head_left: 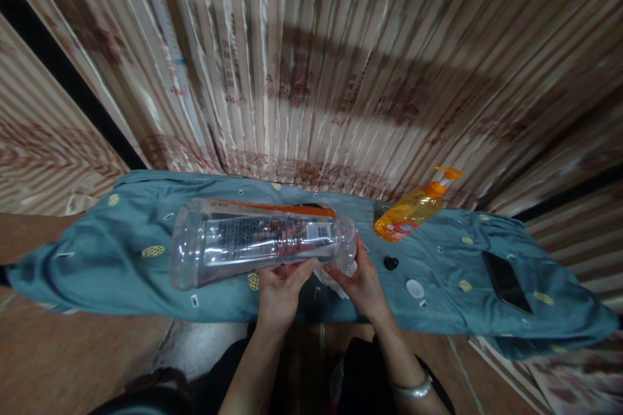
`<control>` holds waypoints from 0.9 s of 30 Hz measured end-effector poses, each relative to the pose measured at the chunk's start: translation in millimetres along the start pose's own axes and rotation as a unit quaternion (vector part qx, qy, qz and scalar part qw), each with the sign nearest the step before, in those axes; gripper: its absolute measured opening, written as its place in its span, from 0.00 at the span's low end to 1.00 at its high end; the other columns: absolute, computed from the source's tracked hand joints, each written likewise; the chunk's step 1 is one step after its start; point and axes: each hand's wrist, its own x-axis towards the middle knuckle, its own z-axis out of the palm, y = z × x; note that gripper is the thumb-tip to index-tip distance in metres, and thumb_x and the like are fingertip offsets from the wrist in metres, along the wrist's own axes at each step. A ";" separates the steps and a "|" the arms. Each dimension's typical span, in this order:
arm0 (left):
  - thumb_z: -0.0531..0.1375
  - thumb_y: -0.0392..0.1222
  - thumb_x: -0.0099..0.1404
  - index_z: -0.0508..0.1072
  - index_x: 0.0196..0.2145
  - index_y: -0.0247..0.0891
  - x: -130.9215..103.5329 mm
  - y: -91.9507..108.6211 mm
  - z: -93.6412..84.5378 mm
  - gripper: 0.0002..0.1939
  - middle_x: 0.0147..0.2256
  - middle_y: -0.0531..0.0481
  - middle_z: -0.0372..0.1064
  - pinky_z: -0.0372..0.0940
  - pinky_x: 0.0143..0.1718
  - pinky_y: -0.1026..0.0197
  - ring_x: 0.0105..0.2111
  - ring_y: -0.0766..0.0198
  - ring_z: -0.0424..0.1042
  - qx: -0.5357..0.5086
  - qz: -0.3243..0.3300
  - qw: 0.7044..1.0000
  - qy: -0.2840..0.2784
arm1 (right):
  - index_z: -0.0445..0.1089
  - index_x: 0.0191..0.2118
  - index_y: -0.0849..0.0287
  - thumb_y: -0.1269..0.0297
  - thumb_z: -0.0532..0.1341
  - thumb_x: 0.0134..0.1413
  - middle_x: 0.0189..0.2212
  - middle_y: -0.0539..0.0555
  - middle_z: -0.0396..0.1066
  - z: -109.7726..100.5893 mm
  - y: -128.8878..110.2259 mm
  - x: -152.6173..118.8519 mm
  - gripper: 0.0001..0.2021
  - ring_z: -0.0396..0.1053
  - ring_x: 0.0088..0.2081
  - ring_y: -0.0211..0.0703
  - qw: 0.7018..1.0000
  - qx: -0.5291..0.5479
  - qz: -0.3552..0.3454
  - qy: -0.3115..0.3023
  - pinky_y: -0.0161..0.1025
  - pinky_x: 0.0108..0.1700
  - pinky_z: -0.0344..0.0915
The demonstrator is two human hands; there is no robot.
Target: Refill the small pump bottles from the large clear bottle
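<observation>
A large clear plastic container point(263, 240) with an orange-edged label lies sideways above the cloth-covered table. My left hand point(282, 288) is closed on its lower side, towards the right end. At that narrower right end, my right hand point(357, 279) holds a crumpled whitish tissue or film point(335, 282) against the container. Its fingertips are partly hidden by the container and the crumpled piece. To the right of my hands are a small black cap point(390, 263) and a white round disc point(415, 288), both on the cloth.
An orange pump bottle point(411, 211) stands near the table's back edge. A dark flat phone-like object point(506, 280) lies at the right. The teal cloth point(131, 272) is wrinkled, and a striped curtain point(311, 78) hangs behind it.
</observation>
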 end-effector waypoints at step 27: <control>0.75 0.45 0.45 0.77 0.21 0.40 -1.7 0.5 3.5 0.13 0.21 0.48 0.76 0.79 0.44 0.49 0.29 0.52 0.82 0.018 -0.015 1.000 -0.010 | 0.64 0.70 0.59 0.33 0.72 0.48 0.60 0.68 0.79 -0.5 1.8 3.1 0.50 0.79 0.58 0.70 1.000 0.021 0.009 0.010 0.64 0.56 0.78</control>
